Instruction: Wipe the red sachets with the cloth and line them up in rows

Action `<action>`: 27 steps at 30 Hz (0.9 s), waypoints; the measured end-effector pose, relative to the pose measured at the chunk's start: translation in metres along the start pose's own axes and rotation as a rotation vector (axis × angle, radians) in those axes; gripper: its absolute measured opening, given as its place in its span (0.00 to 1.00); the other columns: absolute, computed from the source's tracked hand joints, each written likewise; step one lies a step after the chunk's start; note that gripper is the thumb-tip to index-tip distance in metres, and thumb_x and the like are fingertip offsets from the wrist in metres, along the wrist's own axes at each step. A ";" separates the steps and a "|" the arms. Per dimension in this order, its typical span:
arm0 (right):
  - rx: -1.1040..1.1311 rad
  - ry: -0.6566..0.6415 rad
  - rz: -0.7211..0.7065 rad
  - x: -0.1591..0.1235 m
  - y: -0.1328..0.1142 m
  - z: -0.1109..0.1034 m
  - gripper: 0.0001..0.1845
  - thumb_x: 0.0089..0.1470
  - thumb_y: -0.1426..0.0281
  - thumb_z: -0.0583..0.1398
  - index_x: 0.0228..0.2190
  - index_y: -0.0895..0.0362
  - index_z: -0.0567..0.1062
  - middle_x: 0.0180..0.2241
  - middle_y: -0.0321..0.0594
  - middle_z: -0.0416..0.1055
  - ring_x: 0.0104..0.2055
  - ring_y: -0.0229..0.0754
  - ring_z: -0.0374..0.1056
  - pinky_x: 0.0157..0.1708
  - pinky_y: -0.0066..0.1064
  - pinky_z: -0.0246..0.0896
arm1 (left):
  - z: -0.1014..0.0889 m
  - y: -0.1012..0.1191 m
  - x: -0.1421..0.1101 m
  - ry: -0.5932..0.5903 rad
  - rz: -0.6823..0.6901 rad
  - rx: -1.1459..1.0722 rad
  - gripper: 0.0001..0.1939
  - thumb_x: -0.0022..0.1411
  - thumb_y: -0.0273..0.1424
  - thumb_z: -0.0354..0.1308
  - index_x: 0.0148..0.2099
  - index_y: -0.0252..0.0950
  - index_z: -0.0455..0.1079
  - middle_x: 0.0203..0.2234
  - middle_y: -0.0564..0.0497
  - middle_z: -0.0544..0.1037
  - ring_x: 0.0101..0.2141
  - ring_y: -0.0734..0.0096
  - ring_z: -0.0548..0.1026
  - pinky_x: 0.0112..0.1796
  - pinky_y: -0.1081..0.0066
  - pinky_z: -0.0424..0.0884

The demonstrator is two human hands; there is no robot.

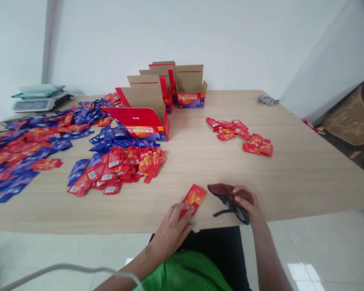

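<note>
My left hand (174, 226) is at the near edge of the table, palm down. Its stretched fingers lie over the lower end of a red sachet (195, 196) with an orange print, and the thumb looks apart from it. To its right, my right hand (245, 202) is closed around sunglasses (241, 214) together with a reddish-brown, leather-like pouch (220, 188). A thin black temple arm sticks out to the left. Part of the glasses is hidden by the pouch and my fingers. Left of my hands is a pile of red sachets (115, 167), with blue sachets (113, 135) behind it.
Open red boxes (145, 131) with raised flaps stand in a row behind the piles, beside another open box (191, 100). Mixed sachets (30, 141) spread over the left side. Small red groups (259, 144) lie right. A scale (38, 103) is far left, a grey crumpled thing (268, 100) far right.
</note>
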State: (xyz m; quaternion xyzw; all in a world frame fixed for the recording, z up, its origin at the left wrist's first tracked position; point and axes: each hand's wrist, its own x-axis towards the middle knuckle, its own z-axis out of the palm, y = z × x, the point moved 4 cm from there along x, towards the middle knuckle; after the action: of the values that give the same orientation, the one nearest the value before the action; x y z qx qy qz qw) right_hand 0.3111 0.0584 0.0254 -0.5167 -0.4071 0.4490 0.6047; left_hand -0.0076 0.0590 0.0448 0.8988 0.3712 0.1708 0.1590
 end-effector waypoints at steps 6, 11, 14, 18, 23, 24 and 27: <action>-0.280 0.222 -0.256 0.002 -0.037 0.043 0.14 0.58 0.58 0.69 0.43 0.51 0.79 0.42 0.41 0.79 0.43 0.47 0.77 0.43 0.38 0.74 | 0.004 0.005 -0.031 0.098 0.204 0.071 0.26 0.77 0.36 0.57 0.71 0.34 0.64 0.62 0.38 0.73 0.65 0.50 0.69 0.61 0.53 0.75; -0.755 -0.070 -0.577 -0.021 -0.049 0.136 0.11 0.65 0.64 0.66 0.49 0.48 0.79 0.46 0.43 0.77 0.50 0.50 0.72 0.53 0.46 0.71 | 0.013 -0.005 -0.033 0.102 0.267 0.141 0.22 0.76 0.31 0.58 0.68 0.31 0.67 0.61 0.39 0.76 0.64 0.53 0.72 0.62 0.55 0.75; -0.969 -0.282 -0.667 -0.031 -0.024 0.170 0.13 0.65 0.68 0.65 0.51 0.47 0.78 0.45 0.42 0.76 0.52 0.51 0.69 0.56 0.47 0.70 | 0.016 -0.010 -0.032 0.088 0.302 0.137 0.20 0.75 0.26 0.57 0.66 0.34 0.70 0.58 0.43 0.80 0.61 0.56 0.75 0.62 0.55 0.74; -1.075 -0.248 -0.692 -0.018 -0.002 0.162 0.13 0.65 0.68 0.64 0.51 0.49 0.78 0.47 0.43 0.76 0.51 0.52 0.67 0.55 0.45 0.69 | 0.014 -0.015 -0.032 0.061 0.349 0.159 0.21 0.77 0.26 0.54 0.68 0.33 0.67 0.62 0.42 0.77 0.64 0.57 0.73 0.62 0.57 0.74; -1.215 -0.110 -0.689 0.034 -0.008 0.118 0.13 0.68 0.66 0.62 0.52 0.52 0.77 0.46 0.46 0.76 0.49 0.53 0.68 0.52 0.45 0.68 | 0.011 -0.015 -0.033 0.061 0.373 0.193 0.20 0.80 0.28 0.50 0.69 0.34 0.67 0.63 0.44 0.76 0.64 0.59 0.73 0.61 0.58 0.75; -1.236 -0.067 -0.688 0.043 -0.013 0.109 0.12 0.68 0.66 0.61 0.52 0.52 0.77 0.46 0.46 0.76 0.49 0.53 0.68 0.51 0.45 0.68 | 0.011 -0.015 -0.033 0.059 0.370 0.196 0.20 0.80 0.28 0.50 0.69 0.35 0.67 0.63 0.44 0.76 0.64 0.60 0.73 0.62 0.58 0.74; -1.176 0.092 -0.689 0.052 -0.035 0.097 0.13 0.68 0.63 0.62 0.52 0.53 0.77 0.46 0.47 0.76 0.49 0.54 0.68 0.52 0.48 0.68 | 0.010 -0.012 -0.032 0.062 0.366 0.199 0.20 0.79 0.26 0.51 0.69 0.34 0.67 0.63 0.44 0.76 0.64 0.60 0.73 0.63 0.58 0.73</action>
State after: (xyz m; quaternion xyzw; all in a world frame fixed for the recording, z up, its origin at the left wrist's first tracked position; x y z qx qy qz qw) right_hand 0.2360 0.1321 0.0744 -0.6189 -0.6985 -0.0873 0.3485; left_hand -0.0319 0.0427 0.0244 0.9568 0.2214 0.1871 0.0242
